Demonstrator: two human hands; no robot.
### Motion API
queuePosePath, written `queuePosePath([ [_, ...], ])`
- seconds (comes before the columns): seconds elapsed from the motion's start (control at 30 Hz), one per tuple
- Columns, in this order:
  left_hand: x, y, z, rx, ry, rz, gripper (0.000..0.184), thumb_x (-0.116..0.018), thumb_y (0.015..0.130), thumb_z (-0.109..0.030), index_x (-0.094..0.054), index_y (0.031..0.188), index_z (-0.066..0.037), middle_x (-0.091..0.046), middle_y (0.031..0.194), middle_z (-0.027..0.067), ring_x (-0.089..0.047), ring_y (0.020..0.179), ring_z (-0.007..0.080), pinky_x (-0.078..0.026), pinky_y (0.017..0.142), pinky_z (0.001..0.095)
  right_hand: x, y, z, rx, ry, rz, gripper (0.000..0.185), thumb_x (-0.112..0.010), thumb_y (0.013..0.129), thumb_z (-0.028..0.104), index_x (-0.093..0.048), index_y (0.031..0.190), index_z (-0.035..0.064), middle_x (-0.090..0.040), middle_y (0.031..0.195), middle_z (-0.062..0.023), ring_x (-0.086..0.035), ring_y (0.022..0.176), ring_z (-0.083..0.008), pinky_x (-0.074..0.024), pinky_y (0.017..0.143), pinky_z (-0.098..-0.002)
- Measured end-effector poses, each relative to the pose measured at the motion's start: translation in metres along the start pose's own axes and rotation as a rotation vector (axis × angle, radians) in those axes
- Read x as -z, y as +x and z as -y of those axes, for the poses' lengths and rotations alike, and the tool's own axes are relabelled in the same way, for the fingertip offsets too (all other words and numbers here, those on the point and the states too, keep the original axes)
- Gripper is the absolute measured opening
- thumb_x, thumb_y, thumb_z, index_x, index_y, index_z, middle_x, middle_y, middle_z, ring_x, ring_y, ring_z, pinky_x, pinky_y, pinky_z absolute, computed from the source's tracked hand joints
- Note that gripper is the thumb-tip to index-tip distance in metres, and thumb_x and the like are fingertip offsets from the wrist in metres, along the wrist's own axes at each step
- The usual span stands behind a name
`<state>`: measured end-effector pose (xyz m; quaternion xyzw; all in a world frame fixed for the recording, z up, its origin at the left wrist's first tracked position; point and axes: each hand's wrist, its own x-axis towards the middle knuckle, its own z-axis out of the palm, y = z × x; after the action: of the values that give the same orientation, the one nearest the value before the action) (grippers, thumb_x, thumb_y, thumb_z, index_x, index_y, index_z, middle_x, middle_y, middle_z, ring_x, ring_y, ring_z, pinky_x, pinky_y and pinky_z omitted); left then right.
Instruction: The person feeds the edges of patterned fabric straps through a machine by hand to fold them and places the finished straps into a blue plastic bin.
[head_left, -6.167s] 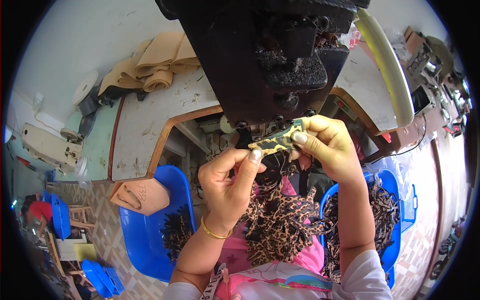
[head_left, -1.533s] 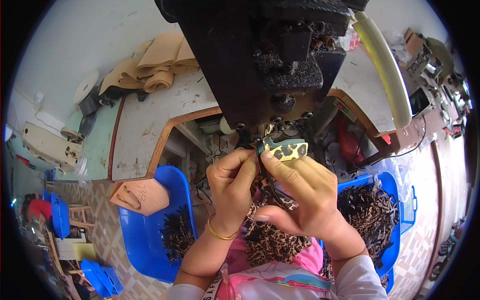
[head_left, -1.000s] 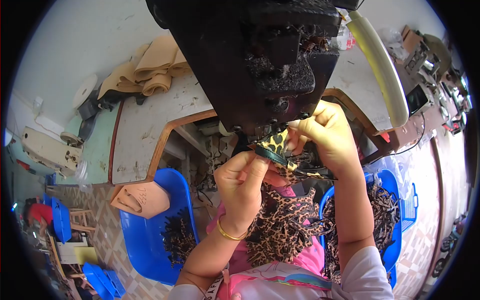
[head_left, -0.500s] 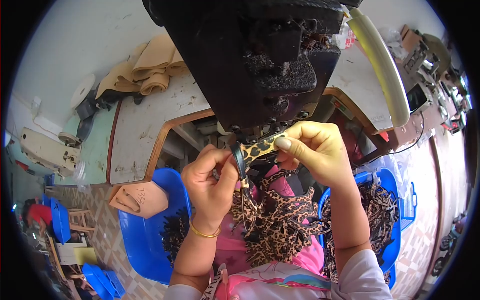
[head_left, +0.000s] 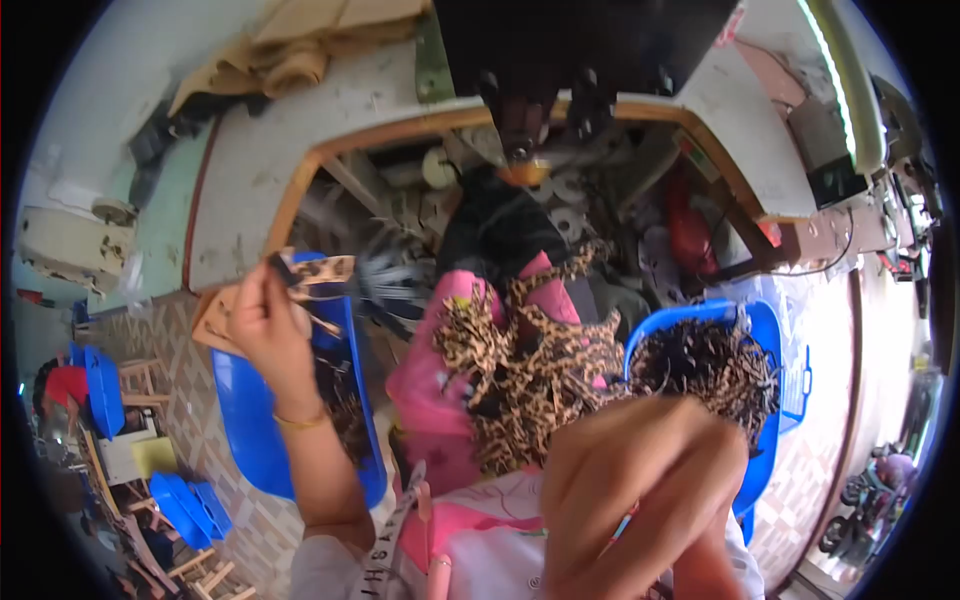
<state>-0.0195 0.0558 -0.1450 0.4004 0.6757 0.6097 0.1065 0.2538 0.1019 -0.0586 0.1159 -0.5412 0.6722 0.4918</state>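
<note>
My left hand [head_left: 268, 325] is raised over the left blue basket, its fingers pinching a leopard-print strap [head_left: 328, 268] with a black part at the fingertips. The strap's free end points right. Close to the camera, my right hand [head_left: 640, 490] is large and blurred, with fingers bent together; what they hold, if anything, is hidden. A heap of leopard-print straps [head_left: 545, 375] lies on my lap over pink cloth. Above the lap hangs the black sewing machine head [head_left: 590, 60].
A blue basket [head_left: 245, 430] stands at left, a brown paper bag [head_left: 212, 325] beside it. Another blue basket [head_left: 765, 340] at right holds dark strips [head_left: 700, 370]. The worktable [head_left: 235, 190] with its wooden-edged cutout surrounds the machine. Rolled tan material [head_left: 290, 60] lies on top.
My left hand has moved left and away from the machine with the strap. My right hand has let go of the strap and come down close to the camera. The view has tilted downward.
</note>
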Motion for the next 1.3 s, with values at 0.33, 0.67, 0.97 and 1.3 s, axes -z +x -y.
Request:
queuePosePath([
  [0.33,0.228,-0.140,0.244,0.656,1.059,0.448,0.019,-0.066,0.072,-0.015,-0.070,0.073,0.004,-0.067,0.069,0.0176,-0.061,0.058,0.0248,-0.047,0.061,0.0324,-0.053,-0.043,0.003,0.232,0.218,-0.196,0.025,-0.070,0.083,0.021,-0.069,0.080,-0.0035,-0.058,0.071,-0.0094,-0.051,0.055,-0.0147,-0.0410,0.046,-0.0268],
  [0.67,0.243,-0.142,0.266,1.224,0.704,0.726,0.023,-0.071,0.069,-0.021,-0.068,0.068,0.001,-0.062,0.059,0.0139,-0.061,0.054,0.0305,-0.046,0.050,0.0403,-0.059,-0.057,0.047,0.284,-0.906,-0.335,0.012,-0.067,0.082,0.019,-0.069,0.089,0.0088,-0.061,0.082,-0.0009,-0.052,0.067,-0.0176,-0.0422,0.053,-0.0279],
  [0.97,0.228,-0.128,0.245,0.407,1.132,0.445,0.035,-0.072,0.076,-0.030,-0.068,0.096,-0.001,-0.067,0.095,0.0196,-0.062,0.089,0.0366,-0.049,0.080,0.0425,0.101,-0.140,-0.083,-0.690,-1.853,0.068,0.029,-0.077,0.069,0.025,-0.064,0.087,0.0064,-0.063,0.084,-0.0099,-0.060,0.084,-0.0270,-0.0474,0.072,-0.0391],
  [1.3,0.013,-0.043,0.012,0.029,0.166,0.663,0.025,-0.070,0.079,-0.008,-0.065,0.103,-0.001,-0.067,0.089,0.0127,-0.065,0.081,0.0193,-0.049,0.074,0.0277,0.073,-0.088,-0.069,-0.570,-1.197,0.194,0.022,-0.072,0.073,0.011,-0.063,0.088,-0.0003,-0.060,0.076,-0.0149,-0.060,0.073,-0.0340,-0.0462,0.066,-0.0406],
])
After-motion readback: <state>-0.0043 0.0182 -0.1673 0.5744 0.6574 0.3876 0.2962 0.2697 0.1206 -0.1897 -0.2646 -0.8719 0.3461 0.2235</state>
